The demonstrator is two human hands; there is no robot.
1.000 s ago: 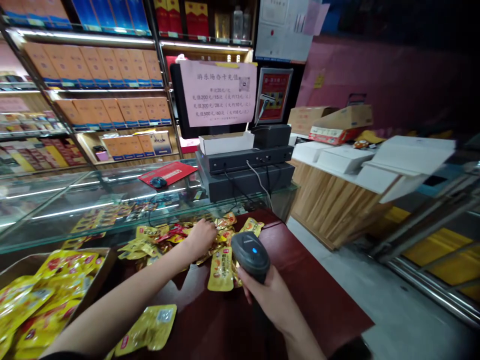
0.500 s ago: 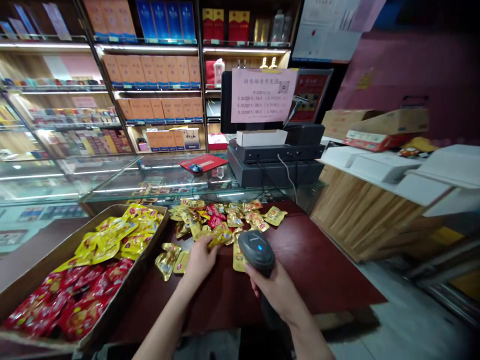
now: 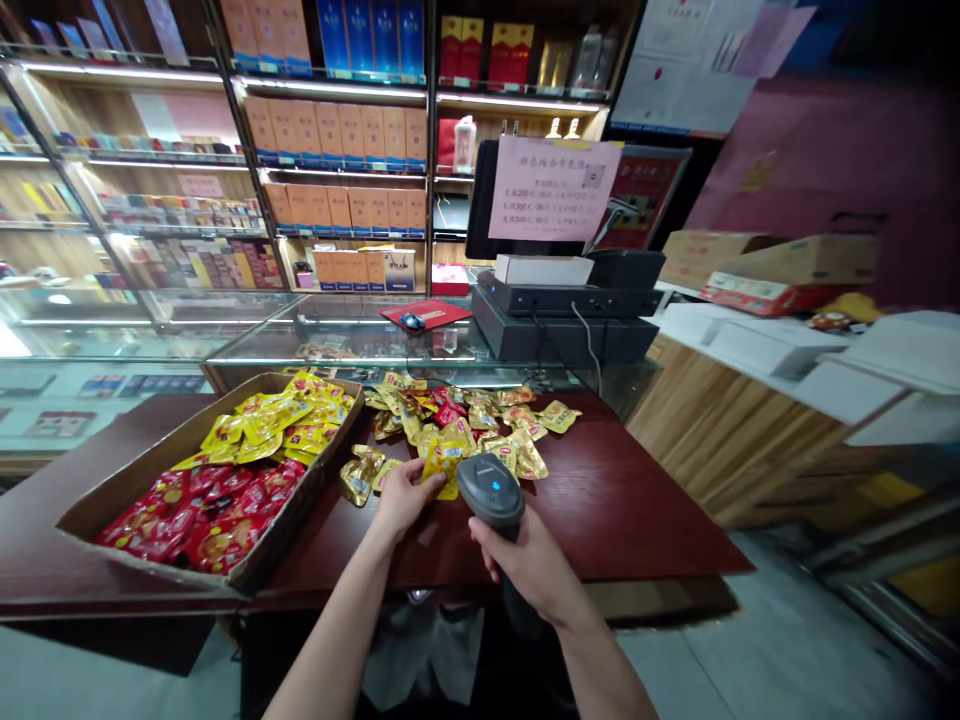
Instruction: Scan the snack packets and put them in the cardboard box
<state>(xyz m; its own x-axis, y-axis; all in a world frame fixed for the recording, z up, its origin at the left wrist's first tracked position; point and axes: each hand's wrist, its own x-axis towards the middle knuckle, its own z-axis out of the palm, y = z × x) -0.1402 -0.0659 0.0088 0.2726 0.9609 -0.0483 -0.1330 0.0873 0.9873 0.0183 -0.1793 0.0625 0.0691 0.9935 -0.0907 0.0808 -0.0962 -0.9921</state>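
Note:
My left hand [image 3: 405,495] pinches a yellow snack packet [image 3: 443,462] by its left edge and holds it up off the table. Wrapped around the handle of a black barcode scanner [image 3: 491,490] is my right hand [image 3: 525,560]; a small blue light glows on top of the scanner. The scanner's head is close to the packet's right side. Behind both hands lies a loose pile of gold, yellow and red snack packets [image 3: 517,420]. A crumpled gold packet [image 3: 361,474] lies left of my left hand.
An open cardboard box [image 3: 255,575] with yellow and red packets stands at the left of the dark red table [image 3: 600,520]. Behind is a glass counter [image 3: 337,335] with a monitor [image 3: 480,200], a black cash drawer [image 3: 562,340] and a mouse [image 3: 412,321]. Stocked shelves line the back.
My left hand has turned the yellow packet from lying flat to standing upright by the scanner. The scanner has moved slightly left, and the camera view has shifted.

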